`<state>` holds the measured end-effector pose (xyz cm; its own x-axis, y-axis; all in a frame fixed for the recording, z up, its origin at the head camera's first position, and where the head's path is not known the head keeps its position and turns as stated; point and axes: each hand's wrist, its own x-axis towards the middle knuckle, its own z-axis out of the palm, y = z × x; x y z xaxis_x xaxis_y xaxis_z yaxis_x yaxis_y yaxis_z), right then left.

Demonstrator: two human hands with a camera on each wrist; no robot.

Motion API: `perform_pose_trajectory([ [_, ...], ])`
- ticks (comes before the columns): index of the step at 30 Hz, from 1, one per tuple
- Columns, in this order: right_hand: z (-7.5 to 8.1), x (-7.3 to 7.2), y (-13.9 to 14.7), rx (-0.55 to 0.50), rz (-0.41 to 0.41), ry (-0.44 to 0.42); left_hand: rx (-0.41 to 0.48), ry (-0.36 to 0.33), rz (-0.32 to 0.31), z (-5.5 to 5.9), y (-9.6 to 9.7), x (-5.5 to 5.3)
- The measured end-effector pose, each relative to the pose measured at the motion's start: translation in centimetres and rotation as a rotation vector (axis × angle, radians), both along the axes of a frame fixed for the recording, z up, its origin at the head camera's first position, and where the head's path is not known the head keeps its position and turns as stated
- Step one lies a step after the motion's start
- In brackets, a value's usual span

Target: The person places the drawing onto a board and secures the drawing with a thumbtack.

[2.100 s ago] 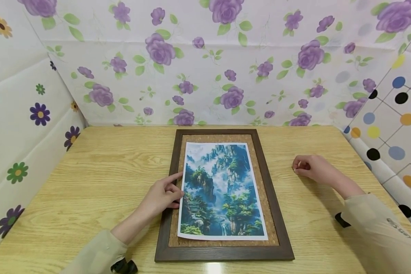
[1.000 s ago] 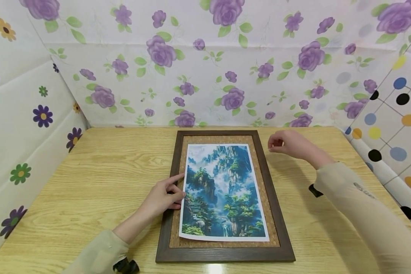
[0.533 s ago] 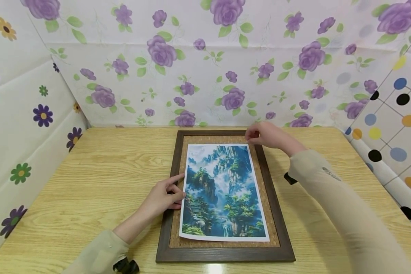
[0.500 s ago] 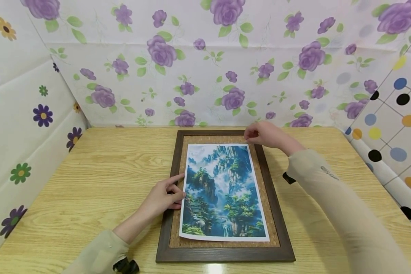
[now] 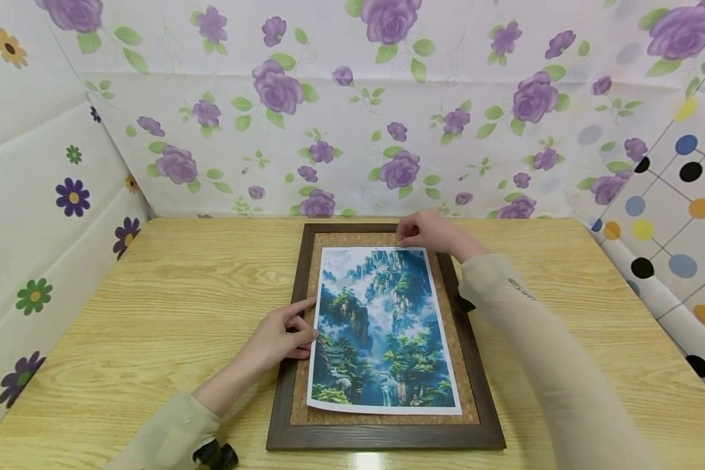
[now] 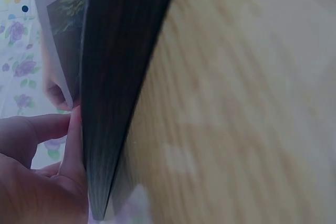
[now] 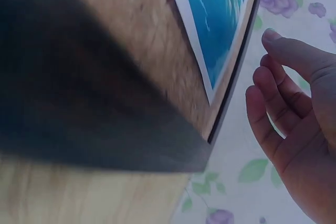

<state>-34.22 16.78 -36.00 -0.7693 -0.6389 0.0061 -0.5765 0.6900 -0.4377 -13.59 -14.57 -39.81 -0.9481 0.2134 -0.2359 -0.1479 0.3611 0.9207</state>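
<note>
"What's lying on the table (image 5: 182, 294)?"

"A picture frame (image 5: 386, 437), at lower centre, with a sheet (image 5: 382, 333) lying on its cork (image 5: 352, 239)."

"And around it?"

"The left hand (image 5: 274, 336) is touching the sheet's left edge; the right hand (image 5: 427, 232) is hanging over the frame's upper right corner. Behind, a backdrop (image 5: 476, 59) is spanning the top."

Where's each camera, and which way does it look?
Head: looks forward and down from the head at the print and frame; left grip, right grip and sleeves show.
Left wrist: worn there, looks along the frame's side; left grip shows, perhaps part of the other.
Right wrist: worn there, looks over a frame corner; right grip shows.
Both wrist views share frame, print and flowery wall.
</note>
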Motion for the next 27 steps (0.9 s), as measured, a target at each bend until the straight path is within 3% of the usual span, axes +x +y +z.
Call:
perform_pose_trajectory([
  [15, -1.0, 0.1, -2.5, -0.006, -0.020, -0.104, 0.027, -0.020, -0.050, -0.1, -0.4, -0.4],
  [27, -1.1, 0.0, -3.4, 0.066, -0.006, -0.052, 0.028, -0.041, -0.048, 0.2, -0.4, -0.3],
])
